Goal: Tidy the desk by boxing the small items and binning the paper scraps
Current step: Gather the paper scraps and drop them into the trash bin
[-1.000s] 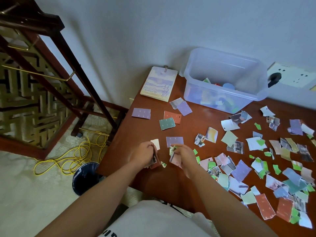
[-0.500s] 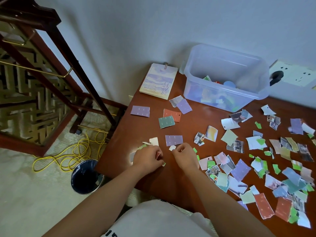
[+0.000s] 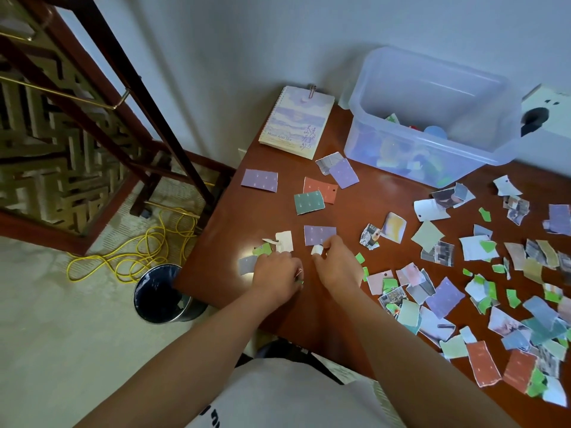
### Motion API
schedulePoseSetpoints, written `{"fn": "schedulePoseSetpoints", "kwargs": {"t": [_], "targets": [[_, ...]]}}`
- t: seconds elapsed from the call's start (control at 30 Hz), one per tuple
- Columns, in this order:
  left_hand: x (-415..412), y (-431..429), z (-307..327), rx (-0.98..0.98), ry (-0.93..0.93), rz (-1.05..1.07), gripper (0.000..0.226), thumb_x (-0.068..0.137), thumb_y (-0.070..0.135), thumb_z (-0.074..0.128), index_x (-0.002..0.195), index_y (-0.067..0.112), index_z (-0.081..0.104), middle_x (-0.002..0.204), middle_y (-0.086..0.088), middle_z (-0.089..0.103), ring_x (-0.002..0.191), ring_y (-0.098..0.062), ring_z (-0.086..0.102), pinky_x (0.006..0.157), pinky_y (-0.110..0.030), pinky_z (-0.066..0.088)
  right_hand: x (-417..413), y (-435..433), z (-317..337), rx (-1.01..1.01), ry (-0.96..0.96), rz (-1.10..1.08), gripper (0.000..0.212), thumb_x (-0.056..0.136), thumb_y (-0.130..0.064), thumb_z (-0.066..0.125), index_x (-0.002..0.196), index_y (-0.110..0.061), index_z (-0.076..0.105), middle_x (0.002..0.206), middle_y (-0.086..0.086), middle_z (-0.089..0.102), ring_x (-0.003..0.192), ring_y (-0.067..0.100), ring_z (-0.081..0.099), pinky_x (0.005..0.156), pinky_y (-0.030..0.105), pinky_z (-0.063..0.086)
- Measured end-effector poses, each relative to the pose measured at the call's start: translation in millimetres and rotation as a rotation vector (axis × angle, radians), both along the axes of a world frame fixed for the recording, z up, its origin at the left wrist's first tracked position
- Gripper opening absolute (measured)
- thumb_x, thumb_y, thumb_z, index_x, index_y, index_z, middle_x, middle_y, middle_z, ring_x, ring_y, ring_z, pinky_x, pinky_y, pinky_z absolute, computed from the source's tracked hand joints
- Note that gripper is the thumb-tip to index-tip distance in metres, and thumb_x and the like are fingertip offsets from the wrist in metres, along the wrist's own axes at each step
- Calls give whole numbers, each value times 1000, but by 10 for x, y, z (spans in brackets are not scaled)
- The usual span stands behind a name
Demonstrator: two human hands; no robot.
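Across the corner desk (image 3: 262, 217) lie paper scraps (image 3: 445, 296).

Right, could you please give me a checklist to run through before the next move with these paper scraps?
1. Left hand grips gathered scraps: ok, edges peek from its curled fingers.
2. Right hand pinches the white scrap: ok.
3. Waste bin within likely reach, mouth open: ok, it stands on the floor by the desk's near left corner.
4. Room left in the bin: cannot tell, its inside is dark.
5. Desk free of scraps: not ok, loose scraps cover its right side.
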State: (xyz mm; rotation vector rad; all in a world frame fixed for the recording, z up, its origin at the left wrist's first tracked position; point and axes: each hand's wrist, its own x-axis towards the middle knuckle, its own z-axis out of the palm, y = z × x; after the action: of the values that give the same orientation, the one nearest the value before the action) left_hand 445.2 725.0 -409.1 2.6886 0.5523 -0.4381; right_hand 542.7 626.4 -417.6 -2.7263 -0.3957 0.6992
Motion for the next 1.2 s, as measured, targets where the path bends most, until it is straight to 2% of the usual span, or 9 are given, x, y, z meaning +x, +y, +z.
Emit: {"fn": "schedulePoseSetpoints", "kwargs": {"t": [0.23,0.37,0.5,0.63,0.7,0.8,0.97,1.1,1.2], "targets": [[-50,24,-12,-59,-9,37,11,85,38,64,82,30,57,99,3,62,100,-21,58,75,-32,36,29,28,-33,40,53,3,14,91,-28,57,103,-27,50,99,-2,67,89,24,63,69,32,50],[-121,111,14,-192,-30,261,14,89,32,57,82,27,46,84,8,60,92,-21,61,70,-29,36,21,23,-26,71,56,69,18,91,-22,55,106,-30,47,96,-2,66,85,24,61,59,27,40],[-124,195,41,-209,-36,413,7,90,28,52,86,25,47,81,8,59,87,-22,60,67,-29,36,62,43,-22,37,126,91,17,90,-22,58,104,-27,50,96,-1,64,88,23,62,66,31,48],[-77,230,23,-287,-48,552,11,94,23,44,93,31,51,86,9,69,77,-21,66,69,-31,49,83,51,-30,60,189,87,9,88,-26,56,80,-24,51,80,-2,61,79,22,60,68,35,51],[-63,239,23,-304,-66,622,19,96,21,39,95,35,53,89,13,68,73,-20,67,72,-32,52,53,76,-6,193,293,-16,16,84,-24,56,71,-19,49,71,1,57,69,20,55,61,33,44],[-48,278,65,-331,-90,705,22,97,20,38,91,31,57,86,15,64,61,-12,62,64,-27,46,24,155,100,477,539,-292,10,85,-10,52,75,-10,50,64,8,48,54,17,42,50,28,33],[-61,406,72,-297,-93,681,11,94,27,48,93,28,59,95,9,64,77,-13,60,63,-29,45,59,302,217,696,726,-431,17,74,8,42,76,-7,47,58,8,50,47,17,36,45,29,26],[-78,471,29,-224,-93,589,27,88,31,61,114,34,55,109,11,62,93,-13,60,67,-27,40,67,416,248,709,718,-354,13,82,3,46,85,-10,47,58,3,46,48,12,36,43,24,26],[-35,516,-32,-150,-116,498,32,85,35,64,116,35,55,116,12,61,105,-13,59,75,-26,37,92,473,155,566,568,-253,5,88,-13,57,91,-14,55,74,-3,55,62,11,49,54,24,40]]}}
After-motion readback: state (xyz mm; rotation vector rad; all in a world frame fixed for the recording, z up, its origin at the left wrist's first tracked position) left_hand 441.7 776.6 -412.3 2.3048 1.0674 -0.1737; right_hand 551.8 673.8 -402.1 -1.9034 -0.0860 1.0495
